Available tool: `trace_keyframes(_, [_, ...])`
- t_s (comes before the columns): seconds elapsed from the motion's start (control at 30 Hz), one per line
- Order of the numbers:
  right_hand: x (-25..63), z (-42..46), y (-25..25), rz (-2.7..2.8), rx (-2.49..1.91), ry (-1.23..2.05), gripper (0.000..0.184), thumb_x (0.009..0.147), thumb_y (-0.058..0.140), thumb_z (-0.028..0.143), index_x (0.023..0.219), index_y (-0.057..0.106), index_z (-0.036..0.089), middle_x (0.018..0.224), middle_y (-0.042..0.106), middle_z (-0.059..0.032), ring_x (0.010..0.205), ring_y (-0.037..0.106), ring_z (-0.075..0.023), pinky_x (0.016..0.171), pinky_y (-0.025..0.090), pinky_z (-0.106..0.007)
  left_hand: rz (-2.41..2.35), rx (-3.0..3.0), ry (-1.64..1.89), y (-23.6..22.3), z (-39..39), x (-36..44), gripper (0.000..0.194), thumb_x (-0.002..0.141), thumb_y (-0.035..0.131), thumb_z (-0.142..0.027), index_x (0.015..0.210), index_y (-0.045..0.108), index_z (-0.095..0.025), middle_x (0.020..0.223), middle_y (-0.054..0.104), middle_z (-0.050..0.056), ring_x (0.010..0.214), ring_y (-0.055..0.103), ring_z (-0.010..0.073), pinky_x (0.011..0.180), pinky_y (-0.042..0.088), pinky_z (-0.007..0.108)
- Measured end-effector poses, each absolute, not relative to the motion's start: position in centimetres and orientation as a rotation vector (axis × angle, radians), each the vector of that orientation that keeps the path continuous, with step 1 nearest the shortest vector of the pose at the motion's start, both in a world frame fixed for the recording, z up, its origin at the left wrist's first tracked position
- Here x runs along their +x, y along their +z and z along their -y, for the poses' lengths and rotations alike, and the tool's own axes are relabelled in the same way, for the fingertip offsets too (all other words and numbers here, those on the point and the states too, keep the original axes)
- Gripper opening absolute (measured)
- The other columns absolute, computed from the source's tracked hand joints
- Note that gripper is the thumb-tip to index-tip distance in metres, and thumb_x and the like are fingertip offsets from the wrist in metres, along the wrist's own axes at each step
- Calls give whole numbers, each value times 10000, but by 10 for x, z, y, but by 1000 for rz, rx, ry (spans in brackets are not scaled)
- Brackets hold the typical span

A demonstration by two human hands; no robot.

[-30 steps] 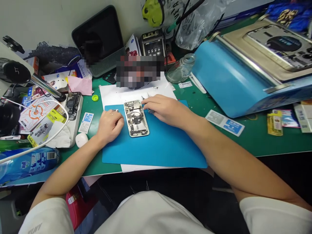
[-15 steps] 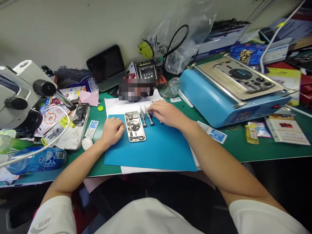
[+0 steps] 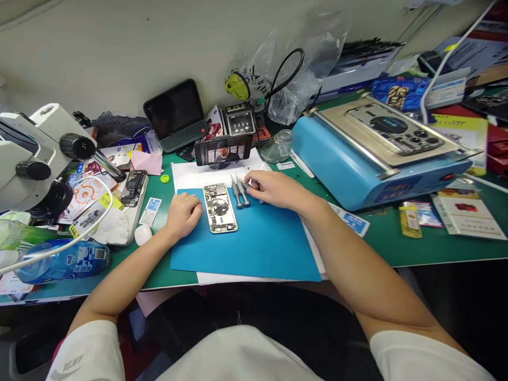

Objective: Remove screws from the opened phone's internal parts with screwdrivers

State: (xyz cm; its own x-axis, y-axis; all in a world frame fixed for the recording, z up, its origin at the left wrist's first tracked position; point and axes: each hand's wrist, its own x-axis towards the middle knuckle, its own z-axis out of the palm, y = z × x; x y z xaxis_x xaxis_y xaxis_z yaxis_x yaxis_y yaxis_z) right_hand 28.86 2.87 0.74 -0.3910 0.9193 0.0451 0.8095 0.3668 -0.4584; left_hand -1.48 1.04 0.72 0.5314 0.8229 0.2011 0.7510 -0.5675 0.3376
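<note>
An opened phone point(image 3: 220, 208), its inner parts bare, lies on the blue mat point(image 3: 242, 251). My left hand point(image 3: 183, 212) rests loosely closed at the mat's left part, just beside the phone, with nothing visible in it. Right of the phone, two grey precision screwdrivers point(image 3: 240, 192) lie side by side, tips pointing away from me. My right hand point(image 3: 275, 189) is over the mat, right of them, fingers bent, thumb and index slightly apart. Its fingertips are at the nearer screwdriver's edge; whether they touch it is unclear. A small grey piece shows beneath this hand, mostly hidden.
A propped phone point(image 3: 224, 151) stands behind the mat, with a glass jar point(image 3: 278, 146) beside it. A blue heating machine point(image 3: 337, 159) carries a phone back at right. At left are a microscope point(image 3: 43, 153), a blue bottle point(image 3: 65, 262) and a white earbud case point(image 3: 143, 235).
The view has tilted up and shifted. My right hand has drawn back from the screwdrivers, uncovering them, and they now lie closer together. My left hand stays beside the phone.
</note>
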Motion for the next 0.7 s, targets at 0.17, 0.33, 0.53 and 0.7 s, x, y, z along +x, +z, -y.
trace_keyframes(0.17, [285,-26,5,2376,-1443,490,253,923,514,271,1138,631,209,972,663,-81,744,622,-212,631,434,-306,-1338,2544,501,7,-11,-15,290,984,384,-246,718,498,-221,737,624,41,766,513,226,748,316,398])
trace_keyframes(0.33, [284,-24,5,2446,-1569,481,485,960,495,302,1435,533,213,885,701,-78,702,636,-231,567,382,-296,-1323,2534,502,7,-11,-15,289,984,386,-248,722,503,-219,744,631,41,763,510,224,751,319,400])
trace_keyframes(0.53, [282,-23,12,2409,-1688,458,522,970,473,292,1489,504,250,754,721,-40,633,639,-241,531,339,-302,-1332,2520,503,7,-10,-15,291,980,386,-253,711,493,-221,744,629,42,775,518,226,754,322,398])
trace_keyframes(0.7, [278,-21,12,2198,-1426,312,391,984,472,281,1336,636,239,1139,769,-98,933,731,-284,718,513,-362,-1335,2507,525,6,-10,-15,291,981,390,-253,716,505,-222,757,643,39,783,532,226,764,337,397])
